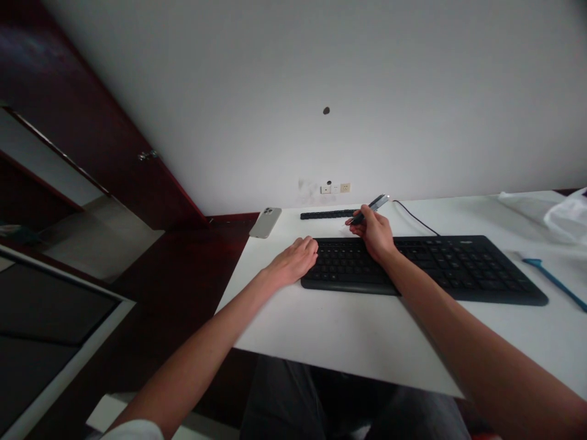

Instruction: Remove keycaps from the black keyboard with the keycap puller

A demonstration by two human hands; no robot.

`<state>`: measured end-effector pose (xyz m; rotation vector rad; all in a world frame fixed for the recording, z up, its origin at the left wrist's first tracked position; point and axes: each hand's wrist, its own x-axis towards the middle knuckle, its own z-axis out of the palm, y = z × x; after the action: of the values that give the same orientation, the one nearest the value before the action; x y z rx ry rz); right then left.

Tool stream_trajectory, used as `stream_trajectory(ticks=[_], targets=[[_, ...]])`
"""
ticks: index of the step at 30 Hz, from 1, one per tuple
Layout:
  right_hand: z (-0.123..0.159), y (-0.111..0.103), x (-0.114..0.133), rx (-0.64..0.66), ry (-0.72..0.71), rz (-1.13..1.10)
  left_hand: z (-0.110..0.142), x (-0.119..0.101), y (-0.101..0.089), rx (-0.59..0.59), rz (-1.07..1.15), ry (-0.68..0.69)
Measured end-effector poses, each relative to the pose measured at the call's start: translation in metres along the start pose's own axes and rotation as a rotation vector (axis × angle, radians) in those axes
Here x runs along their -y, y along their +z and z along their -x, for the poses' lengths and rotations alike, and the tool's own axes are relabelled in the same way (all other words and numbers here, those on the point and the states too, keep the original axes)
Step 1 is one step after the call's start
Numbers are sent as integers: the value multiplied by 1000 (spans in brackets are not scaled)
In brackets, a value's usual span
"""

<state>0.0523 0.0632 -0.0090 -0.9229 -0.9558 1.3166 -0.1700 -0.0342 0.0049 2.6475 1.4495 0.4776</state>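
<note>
A black wired keyboard [468, 269] lies flat on the white table [321, 324]. My left hand [297, 260] is closed at the keyboard's left end, its fingers curled over the edge. Above the back edge of the keyboard, my right hand [376, 235] grips a slim pen-like tool [370, 208], dark with a silvery upper part. Its thin tip points down and to the left; its exact kind I cannot make out. Just behind the keyboard lies a row of small black pieces [326, 214] that look like keycaps, partly hidden by my right hand.
A phone [265, 222] lies face down at the table's back left corner. On the right are a blue-handled brush [557, 282] and a white plastic bag [566, 217]. The keyboard's cable [416, 218] runs toward the wall, which has sockets [335, 189].
</note>
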Motion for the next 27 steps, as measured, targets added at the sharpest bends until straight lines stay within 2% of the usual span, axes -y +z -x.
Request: stream_trajectory(ticks=[8, 10, 15, 17, 20, 23, 27], targets=[[0, 0, 0, 18, -40, 49, -6, 3, -9, 54, 79, -14], [0, 0, 0, 24, -42, 56, -3, 6, -8, 30, 123, -26], [-1, 0, 0, 29, -34, 37, 8, 17, 2, -201, 428, -209], [-1, 0, -1, 25, -27, 19, 9, 26, 2, -315, 464, -278], [-1, 0, -1, 21, -34, 21, 2, 46, -2, -370, 331, -342], [-1, -1, -1, 38, -36, 25, -10, 67, -2, -300, 165, -386], [0, -1, 1, 43, -10, -4, -33, 86, 8, -237, 3, -183]])
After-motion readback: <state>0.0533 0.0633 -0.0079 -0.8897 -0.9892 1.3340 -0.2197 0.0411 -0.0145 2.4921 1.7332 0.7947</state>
